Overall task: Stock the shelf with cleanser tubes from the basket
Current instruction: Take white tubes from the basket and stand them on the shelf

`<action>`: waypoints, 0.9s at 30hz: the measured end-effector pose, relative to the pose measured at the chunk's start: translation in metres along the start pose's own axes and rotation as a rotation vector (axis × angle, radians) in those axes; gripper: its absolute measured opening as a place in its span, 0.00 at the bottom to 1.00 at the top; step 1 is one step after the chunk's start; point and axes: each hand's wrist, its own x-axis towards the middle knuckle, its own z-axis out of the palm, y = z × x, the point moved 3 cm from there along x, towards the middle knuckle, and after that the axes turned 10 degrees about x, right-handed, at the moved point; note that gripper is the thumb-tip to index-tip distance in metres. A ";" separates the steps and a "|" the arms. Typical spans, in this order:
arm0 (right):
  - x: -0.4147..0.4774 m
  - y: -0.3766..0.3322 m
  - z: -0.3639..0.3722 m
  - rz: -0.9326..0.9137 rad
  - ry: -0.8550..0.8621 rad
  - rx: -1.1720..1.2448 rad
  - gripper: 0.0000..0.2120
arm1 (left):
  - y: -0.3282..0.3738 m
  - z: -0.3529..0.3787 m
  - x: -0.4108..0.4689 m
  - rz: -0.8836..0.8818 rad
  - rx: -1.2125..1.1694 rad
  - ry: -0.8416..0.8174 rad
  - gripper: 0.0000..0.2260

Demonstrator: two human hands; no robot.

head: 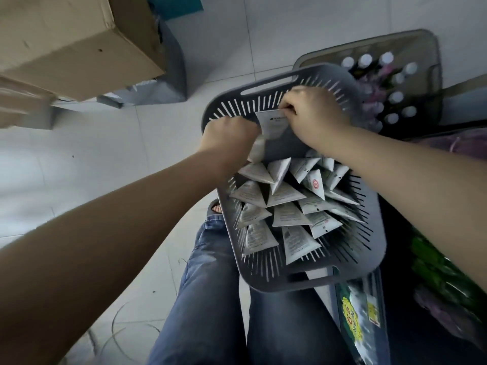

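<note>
Both hands are working at the far end of the basket. The left hand [229, 135] is closing into a fist, its fingers curling round a second tube [257, 150] that is poking out beneath it; whether it is holding more than one, I cannot tell. The right hand [315, 114] is pinching the flat crimped end of the raised tube [272, 125] between thumb and fingertips, just beside the left fist.

A cardboard box [73, 40] is filling the upper left corner, sitting above the pale tiled floor [237, 30]. The person's legs in blue jeans [210, 285] are stretching down the middle, with a foot in a sandal [214, 208] showing at the basket's left edge.

The basket [350, 270], grey plastic with slotted walls and a handle slot in its far rim, is resting tilted over the legs. Its near half is holding a crowd of cleanser tubes [287, 214], standing cap down with their flat sealed ends pointing up and fanning in different directions; its far half is showing bare grey floor around the two hands. The tubes are white with small grey print, and one is carrying a red round mark.

Behind the basket, a darker bin [432, 48] is holding bottles [395, 97] with round white caps, standing upright among purple wrapping. A green and yellow printed pack [350, 322] is lying just below the basket at the right.
</note>
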 end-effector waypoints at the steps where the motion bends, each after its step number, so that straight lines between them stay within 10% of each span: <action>1: -0.006 -0.003 -0.007 0.019 0.028 0.005 0.08 | -0.003 -0.005 -0.004 0.006 0.015 0.018 0.12; 27: -0.267 -0.165 -0.137 0.571 0.638 0.061 0.10 | 0.016 -0.175 -0.179 0.593 0.381 0.658 0.12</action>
